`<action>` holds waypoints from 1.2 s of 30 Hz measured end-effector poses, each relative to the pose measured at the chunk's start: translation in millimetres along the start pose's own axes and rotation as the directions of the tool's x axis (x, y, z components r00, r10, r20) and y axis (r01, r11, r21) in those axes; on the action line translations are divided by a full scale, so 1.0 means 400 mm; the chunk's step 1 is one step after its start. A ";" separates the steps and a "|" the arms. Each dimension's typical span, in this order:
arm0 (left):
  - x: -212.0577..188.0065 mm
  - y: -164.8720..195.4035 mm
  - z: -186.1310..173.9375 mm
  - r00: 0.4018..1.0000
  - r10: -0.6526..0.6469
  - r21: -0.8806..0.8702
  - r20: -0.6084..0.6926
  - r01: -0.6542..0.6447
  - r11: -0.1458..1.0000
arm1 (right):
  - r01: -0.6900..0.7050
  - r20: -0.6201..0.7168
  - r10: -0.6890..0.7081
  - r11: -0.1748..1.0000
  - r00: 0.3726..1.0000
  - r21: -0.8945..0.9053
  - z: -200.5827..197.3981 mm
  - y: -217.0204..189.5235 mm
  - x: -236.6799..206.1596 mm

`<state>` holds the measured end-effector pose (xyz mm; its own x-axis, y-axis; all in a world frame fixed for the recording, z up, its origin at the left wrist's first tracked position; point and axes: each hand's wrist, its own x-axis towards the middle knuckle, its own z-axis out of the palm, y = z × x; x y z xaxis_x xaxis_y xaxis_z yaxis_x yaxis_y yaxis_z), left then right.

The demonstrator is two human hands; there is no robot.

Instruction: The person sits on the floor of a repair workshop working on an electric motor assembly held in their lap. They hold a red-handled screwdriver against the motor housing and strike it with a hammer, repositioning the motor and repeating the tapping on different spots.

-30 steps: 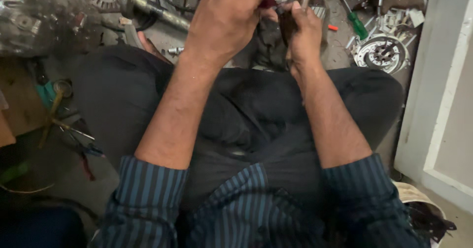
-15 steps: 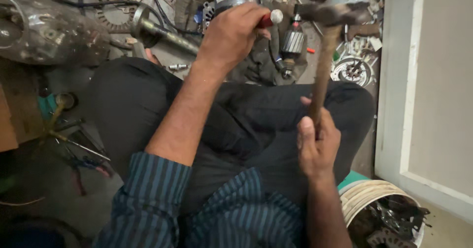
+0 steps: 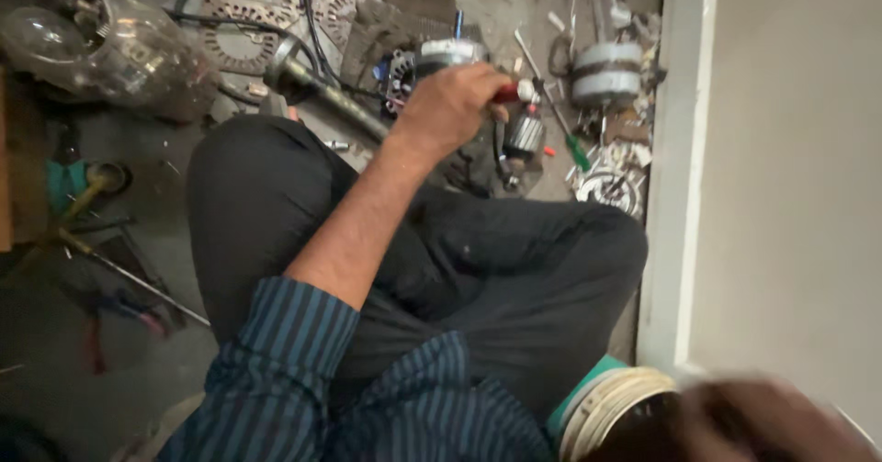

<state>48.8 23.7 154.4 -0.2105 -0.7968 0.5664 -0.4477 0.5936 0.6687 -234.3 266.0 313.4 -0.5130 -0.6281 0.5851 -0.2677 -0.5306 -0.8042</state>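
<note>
Your left hand (image 3: pixel 448 106) is fisted around the red handle of a tool (image 3: pixel 511 92), probably a screwdriver or punch, whose pale butt end pokes out of the fist toward the right. It hovers over the floor just beyond your crossed legs, directly above a small motor armature (image 3: pixel 525 136) that stands among the scrap. The tool's shank is hidden behind the fist, so you cannot see whether its tip touches the armature.

Your right hand (image 3: pixel 772 421) is only a dark blur at the bottom right corner, beside a white bucket (image 3: pixel 602 402). I cannot tell whether it is closed on anything or spread.

By its look, the tool is stiff and light, and the plastic handle gives a sure grip when wrapped fully, as you have it now. The armature looks dense for its size: copper windings on a steel core. Its windings and commutator would probably scar easily, so the steel lamination stack or the shaft ends are the places to take hold.

Around it lie a round silver motor housing (image 3: pixel 604 69), a green-handled screwdriver (image 3: pixel 562 131), a long metal shaft (image 3: pixel 335 104), flat stator laminations (image 3: pixel 241 3) and, at the far left, a clear plastic jar (image 3: pixel 101 44).
</note>
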 end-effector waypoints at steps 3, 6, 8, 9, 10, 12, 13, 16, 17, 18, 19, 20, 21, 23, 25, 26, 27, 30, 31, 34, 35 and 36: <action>0.005 -0.001 -0.009 1.000 -0.012 -0.010 0.002 0.012 1.000 | 0.062 0.061 -0.063 0.998 0.996 0.022 0.064 -0.024 0.008; 0.008 -0.001 -0.021 0.999 -0.038 -0.030 0.002 0.038 0.999 | -0.252 0.347 0.402 0.880 0.848 -0.403 0.179 0.073 -0.058; 0.011 -0.003 -0.029 0.999 -0.054 -0.062 0.000 0.054 0.997 | -0.440 0.275 0.727 0.625 0.629 -0.645 0.217 0.162 -0.101; 0.012 -0.003 -0.033 0.997 -0.078 -0.090 0.003 0.078 0.993 | -0.588 0.178 0.797 0.557 0.577 -0.586 0.203 0.188 -0.109; 0.014 -0.004 -0.037 0.995 -0.101 -0.125 0.001 0.100 0.987 | -0.661 0.143 0.801 0.567 0.581 -0.492 0.177 0.214 -0.117; 0.018 -0.005 -0.042 0.996 -0.089 -0.127 -0.020 0.086 0.988 | -0.624 0.186 0.767 0.616 0.614 -0.481 0.097 0.241 -0.129; 0.020 -0.004 -0.044 0.997 -0.075 -0.143 -0.012 0.072 0.987 | -0.543 0.219 0.727 0.647 0.651 -0.536 0.055 0.247 -0.143; 0.023 -0.002 -0.046 0.997 -0.072 -0.163 -0.013 0.069 0.984 | -0.564 0.241 0.753 0.630 0.613 -0.533 -0.015 0.275 -0.193; 0.023 -0.001 -0.046 0.998 -0.065 -0.176 -0.010 0.062 0.982 | -0.625 0.223 0.794 0.589 0.566 -0.513 -0.020 0.279 -0.210; 0.023 0.000 -0.046 0.998 -0.061 -0.186 -0.009 0.058 0.981 | -0.631 0.236 0.795 0.592 0.559 -0.502 -0.014 0.284 -0.222; 0.023 0.001 -0.045 0.998 -0.060 -0.191 -0.011 0.057 0.980 | -0.635 0.254 0.796 0.596 0.550 -0.491 -0.004 0.285 -0.227; 0.023 0.003 -0.044 0.998 -0.067 -0.178 0.008 0.067 0.982 | -0.641 0.272 0.798 0.597 0.538 -0.483 0.010 0.282 -0.229; 0.023 0.005 -0.042 0.997 -0.072 -0.168 0.029 0.075 0.983 | -0.657 0.285 0.795 0.605 0.536 -0.450 0.024 0.275 -0.229; 0.023 0.009 -0.038 0.997 -0.059 -0.141 0.041 0.065 0.988 | -0.676 0.314 0.773 0.635 0.551 -0.375 0.044 0.257 -0.217; 0.024 0.014 -0.034 0.998 -0.051 -0.104 0.029 0.053 0.993 | -0.657 0.369 0.721 0.690 0.587 -0.303 0.051 0.246 -0.209; 0.024 0.017 -0.032 0.999 -0.041 -0.094 0.034 0.044 0.995 | -0.650 0.397 0.696 0.711 0.598 -0.269 0.052 0.244 -0.208; 0.024 0.019 -0.031 0.999 -0.034 -0.083 0.039 0.037 0.996 | -0.594 0.415 0.670 0.741 0.616 -0.315 0.051 0.247 -0.208; 0.025 0.025 -0.029 0.996 -0.038 -0.070 0.083 0.044 0.997 | -0.458 0.440 0.649 0.755 0.620 -0.469 0.069 0.266 -0.215; 0.025 0.027 -0.030 0.994 -0.041 -0.068 0.098 0.048 0.997 | -0.438 0.430 0.678 0.724 0.596 -0.533 0.083 0.271 -0.215; 0.025 0.029 -0.033 0.997 -0.027 -0.083 0.065 0.032 0.996 | -0.632 0.302 0.814 0.577 0.496 -0.517 0.132 0.247 -0.182; 0.025 0.029 -0.035 0.999 -0.024 -0.088 0.048 0.028 0.996 | -0.724 0.251 0.861 0.508 0.443 -0.466 0.145 0.227 -0.159; 0.025 0.028 -0.036 0.999 -0.023 -0.091 0.028 0.026 0.996 | -0.494 0.318 0.723 0.665 0.613 -0.561 0.145 0.200 -0.129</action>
<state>54.2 24.2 174.6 -0.2241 -0.8132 0.5371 -0.3722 0.5807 0.7240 -182.0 223.2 224.9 -0.2489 -0.9497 -0.1900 -0.3818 0.2765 -0.8819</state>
